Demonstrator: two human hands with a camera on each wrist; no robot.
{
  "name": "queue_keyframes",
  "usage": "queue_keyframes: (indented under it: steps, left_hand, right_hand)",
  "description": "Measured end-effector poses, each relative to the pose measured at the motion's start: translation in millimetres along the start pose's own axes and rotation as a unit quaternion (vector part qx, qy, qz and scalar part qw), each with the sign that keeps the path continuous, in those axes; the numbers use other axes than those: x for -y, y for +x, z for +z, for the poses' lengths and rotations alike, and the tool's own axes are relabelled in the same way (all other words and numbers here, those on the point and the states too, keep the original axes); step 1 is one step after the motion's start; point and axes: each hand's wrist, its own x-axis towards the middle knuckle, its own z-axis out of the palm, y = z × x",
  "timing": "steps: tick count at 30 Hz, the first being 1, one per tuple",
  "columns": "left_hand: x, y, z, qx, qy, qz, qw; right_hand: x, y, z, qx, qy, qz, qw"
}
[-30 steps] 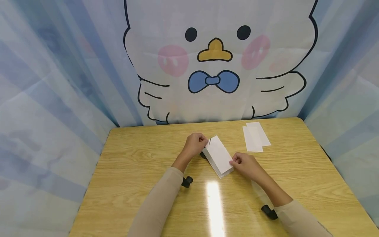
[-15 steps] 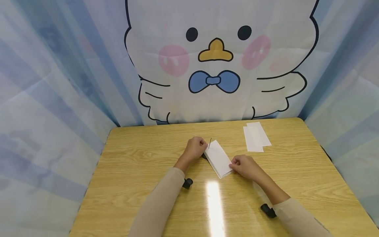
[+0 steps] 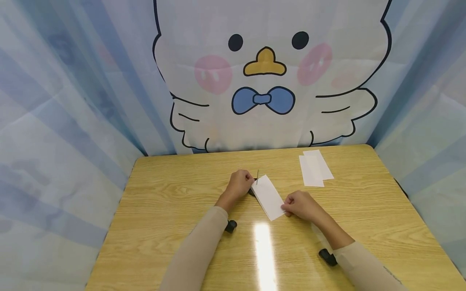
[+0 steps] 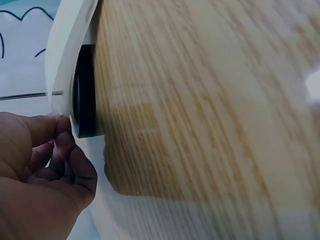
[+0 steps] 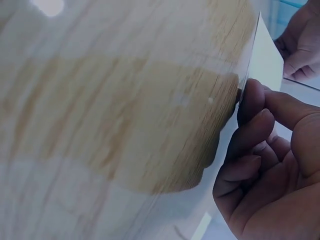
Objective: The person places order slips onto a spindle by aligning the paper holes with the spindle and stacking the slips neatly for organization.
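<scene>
Both hands [image 3: 240,183] [image 3: 301,205] pinch paper [image 3: 268,198], spike [image 4: 25,95] and loose sheets [image 3: 312,171] nearby.

Bare hands [image 3: 303,205] here, and long beige sleeves [image 3: 198,252]! Beside each cuff [image 3: 220,211], a stubby, rounded black fitting [image 3: 231,226] juts out.

Head view: forward, down, farther; wrist views: close, sharing paper [image 3: 268,198].

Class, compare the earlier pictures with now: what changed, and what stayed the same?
The white paper has lowered, its far end shifting toward the person; more of the thin rod shows above it. The left hand shifted with it. Both that and the right hand still pinch the paper; the loose sheets stayed put.
</scene>
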Motion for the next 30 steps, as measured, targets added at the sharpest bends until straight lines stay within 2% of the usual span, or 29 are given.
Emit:
queue_keyframes:
  steps: [8, 18, 24, 27, 30]
  left_hand:
    - [0.5, 0.1, 3.8, -0.007, 0.028, 0.007, 0.9996]
    - [-3.7, -1.7, 5.7, -0.03, 0.067, 0.028, 0.9969]
    - [2.5, -2.0, 4.3, -0.041, 0.063, 0.045, 0.9962]
    - [4.8, -3.2, 1.5, -0.029, 0.052, 0.051, 0.9969]
    - [6.0, -5.0, -2.4, -0.003, 0.036, 0.056, 0.9978]
  right_hand:
    - [0.8, 0.6, 2.4, -0.01, -0.027, -0.004, 0.9996]
    - [6.2, -0.9, 0.2, -0.004, -0.046, 0.019, 0.9988]
    - [5.5, -0.9, 0.4, -0.004, -0.055, 0.009, 0.9984]
    - [2.1, 0.2, 0.8, -0.007, -0.064, -0.005, 0.9979]
    - [-0.8, 1.1, 0.2, -0.012, -0.069, -0.011, 0.9975]
